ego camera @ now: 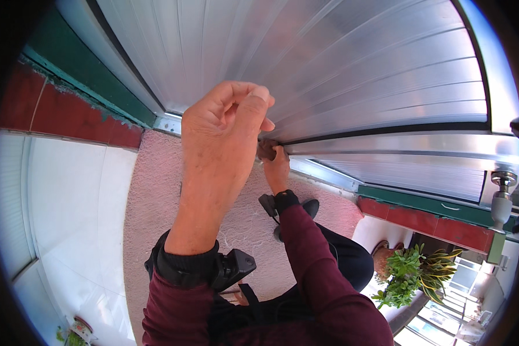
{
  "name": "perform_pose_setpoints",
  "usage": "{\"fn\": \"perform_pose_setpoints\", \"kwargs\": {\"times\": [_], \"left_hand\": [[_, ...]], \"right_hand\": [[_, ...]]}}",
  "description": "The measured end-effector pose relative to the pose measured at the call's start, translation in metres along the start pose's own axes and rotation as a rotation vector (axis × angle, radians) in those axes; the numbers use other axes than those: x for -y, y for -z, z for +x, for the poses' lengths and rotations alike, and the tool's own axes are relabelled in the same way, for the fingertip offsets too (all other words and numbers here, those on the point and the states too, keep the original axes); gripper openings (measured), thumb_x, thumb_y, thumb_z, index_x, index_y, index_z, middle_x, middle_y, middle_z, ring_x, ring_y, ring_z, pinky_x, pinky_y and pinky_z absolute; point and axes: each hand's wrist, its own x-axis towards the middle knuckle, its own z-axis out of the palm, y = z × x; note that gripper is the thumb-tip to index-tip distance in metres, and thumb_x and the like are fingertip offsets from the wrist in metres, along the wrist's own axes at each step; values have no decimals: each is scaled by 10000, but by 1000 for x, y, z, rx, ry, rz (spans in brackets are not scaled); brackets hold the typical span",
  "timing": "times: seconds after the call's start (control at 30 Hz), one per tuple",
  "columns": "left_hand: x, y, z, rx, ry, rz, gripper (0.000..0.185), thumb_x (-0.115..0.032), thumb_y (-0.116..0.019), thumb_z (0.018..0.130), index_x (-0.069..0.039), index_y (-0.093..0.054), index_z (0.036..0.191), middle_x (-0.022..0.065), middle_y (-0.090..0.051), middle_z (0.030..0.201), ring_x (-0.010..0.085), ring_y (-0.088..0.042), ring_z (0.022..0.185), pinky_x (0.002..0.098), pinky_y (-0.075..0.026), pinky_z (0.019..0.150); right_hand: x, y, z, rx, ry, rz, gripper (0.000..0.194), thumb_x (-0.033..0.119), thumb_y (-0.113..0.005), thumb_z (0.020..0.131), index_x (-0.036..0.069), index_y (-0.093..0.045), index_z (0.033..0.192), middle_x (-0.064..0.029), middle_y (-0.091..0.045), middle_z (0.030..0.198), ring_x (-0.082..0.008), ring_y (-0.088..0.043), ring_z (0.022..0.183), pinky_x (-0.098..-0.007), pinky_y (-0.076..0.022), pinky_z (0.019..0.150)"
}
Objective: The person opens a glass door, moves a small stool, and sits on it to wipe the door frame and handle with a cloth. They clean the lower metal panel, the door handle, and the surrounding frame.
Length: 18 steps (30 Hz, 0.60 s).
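Observation:
My left hand (220, 116) is raised in the middle of the view, before a ribbed metal door (328, 65), its fingers curled in with thumb against them. Whether something small is pinched there cannot be made out. Lower down and farther off, my right hand (277, 168) grips a brown cloth-like thing (267, 149) at the bottom edge of the door, close to the pale threshold (324, 171). Both wrists carry black bands with small dark devices.
A pink textured mat (155, 186) lies below, with loose pale threads on it. Green and red trim (419, 220) borders the doorway. Potted plants (398, 272) stand at the lower right, and a metal door handle (501, 199) juts out at the right.

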Motion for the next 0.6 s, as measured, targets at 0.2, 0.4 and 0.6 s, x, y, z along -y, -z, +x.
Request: {"fn": "perform_pose_setpoints", "kwargs": {"times": [0.2, 0.4, 0.6], "left_hand": [[-6, 15, -1, -22, -44, -23, 188, -174, -657, 1000, -3, -732, 1006, 69, -749, 959, 113, -670, 770, 274, -528, 751], [-8, 28, -1, -46, -39, -49, 198, -179, -633, 1029, -5, -727, 1027, 87, -751, 993, 129, -659, 788, 293, -508, 796], [-8, 34, 0, -106, -24, -106, 196, -174, -637, 1032, 3, -719, 1028, 93, -748, 996, 132, -647, 778, 293, -500, 780]], "right_hand": [[8, -37, 0, -2, -305, 224, 461, 137, -827, 789, 46, -598, 1179, -233, -710, 1139, -456, -690, 1031, -481, -553, 848], [53, -73, 5, -8, -610, 1011, 378, 45, -763, 877, 79, -577, 1204, -117, -718, 1122, -257, -744, 938, -356, -612, 721], [98, -121, 15, 169, -569, 966, 390, 51, -757, 895, 109, -549, 1220, -88, -687, 1147, -233, -715, 981, -379, -616, 753]]}}
